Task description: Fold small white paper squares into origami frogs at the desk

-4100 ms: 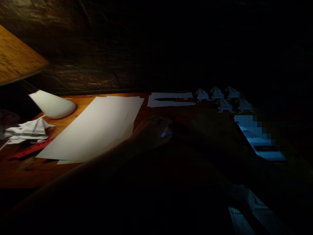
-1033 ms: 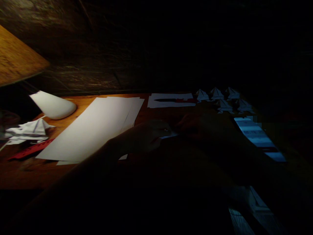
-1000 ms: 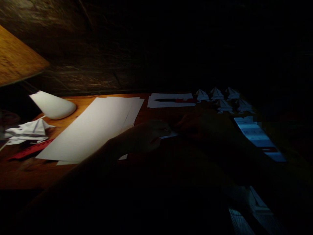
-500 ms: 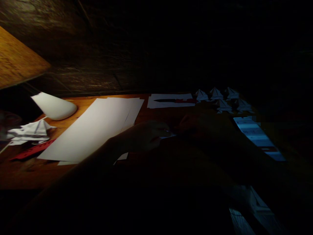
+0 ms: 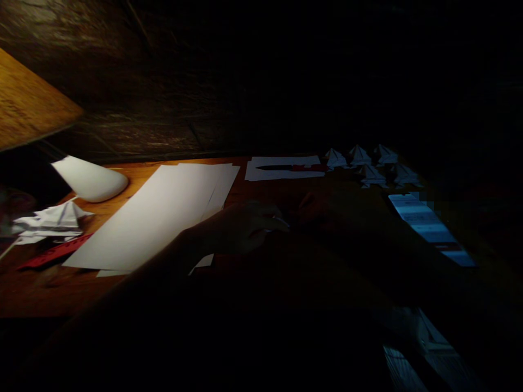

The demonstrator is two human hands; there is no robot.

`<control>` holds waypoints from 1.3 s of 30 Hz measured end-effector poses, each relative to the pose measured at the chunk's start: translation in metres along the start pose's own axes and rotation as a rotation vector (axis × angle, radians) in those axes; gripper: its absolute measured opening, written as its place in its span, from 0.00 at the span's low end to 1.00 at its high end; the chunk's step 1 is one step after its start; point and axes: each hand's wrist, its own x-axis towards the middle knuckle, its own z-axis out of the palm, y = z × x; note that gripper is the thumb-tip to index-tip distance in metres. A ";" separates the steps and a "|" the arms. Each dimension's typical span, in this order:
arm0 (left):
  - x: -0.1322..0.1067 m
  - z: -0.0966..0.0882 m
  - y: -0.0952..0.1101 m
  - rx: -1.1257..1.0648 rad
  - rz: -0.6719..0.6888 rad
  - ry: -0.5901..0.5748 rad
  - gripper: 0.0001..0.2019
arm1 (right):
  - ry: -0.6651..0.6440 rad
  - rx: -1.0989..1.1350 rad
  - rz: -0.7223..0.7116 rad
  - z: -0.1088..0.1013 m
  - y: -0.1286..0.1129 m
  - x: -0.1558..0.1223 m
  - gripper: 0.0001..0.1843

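In dim light over the middle of the table, my left hand (image 5: 251,226) is closed with a small piece of paper (image 5: 280,221) between its fingers. Only the pale edge of that paper catches light; its folds are lost in shadow. Just to the right, my right hand (image 5: 316,209) is very dark, its fingers curled close to the paper; whatever they pinch is hidden. Left of my hands lie large white sheets (image 5: 163,212). Beyond them, a knife (image 5: 302,168) with a dark blade and red handle rests on smaller paper pieces (image 5: 261,175).
Several folded paper figures (image 5: 371,175) stand at the back right, near a lit phone (image 5: 429,223). At left are a lamp with a brown shade (image 5: 32,103) and white base (image 5: 92,178), a larger folded paper (image 5: 57,220) and a red ruler-like strip (image 5: 55,252). A wall runs behind.
The small paper has tilted between my hands, and less of its bluish face shows. Both hands stay at nearly the same spot.
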 end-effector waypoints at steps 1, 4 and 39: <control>0.000 0.000 0.000 -0.001 -0.011 0.002 0.26 | -0.003 0.000 -0.007 0.000 0.001 0.000 0.22; 0.000 0.000 0.000 0.009 -0.011 -0.005 0.26 | -0.009 0.004 -0.019 0.002 0.005 0.000 0.22; -0.002 0.005 -0.003 0.072 -0.058 0.009 0.18 | 0.127 -0.059 0.040 0.014 0.015 0.008 0.19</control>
